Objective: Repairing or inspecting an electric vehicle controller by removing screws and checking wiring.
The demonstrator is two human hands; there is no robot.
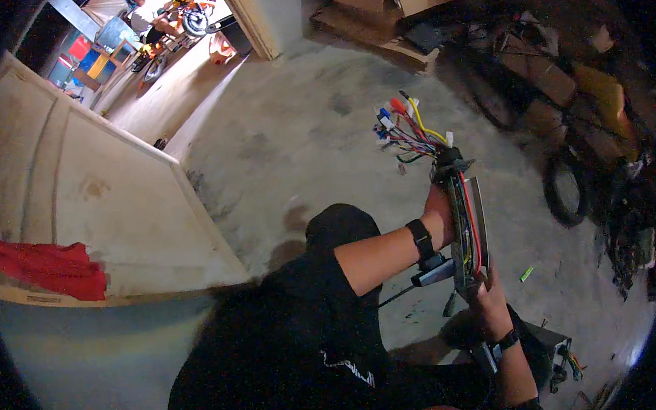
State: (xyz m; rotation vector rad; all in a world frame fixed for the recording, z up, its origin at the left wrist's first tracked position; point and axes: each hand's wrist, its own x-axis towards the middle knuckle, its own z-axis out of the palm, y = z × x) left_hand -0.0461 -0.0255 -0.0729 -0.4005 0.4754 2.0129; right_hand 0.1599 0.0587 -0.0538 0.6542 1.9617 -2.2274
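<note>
A long, narrow electronic controller [462, 230] stands tilted upright in front of me, its side showing a red wire and a pale metal edge. From its far end fans a bundle of coloured wires [418, 133] with white, blue and red connectors. My left hand [437, 215] is closed around its upper part, the fingers mostly hidden behind it. Lower down, my right hand [490, 304] grips the near end. Each wrist wears a black strap with a small grey box [433, 271] attached.
By my right knee lies a grey metal casing [546, 337] with wires. A green scrap [527, 274] rests on the floor. Cardboard boxes [376, 6], a tyre [565, 189] and clutter line the right. A red cloth [43, 269] hangs at left; beyond the doorway, a person [148, 20] sits near a motorcycle.
</note>
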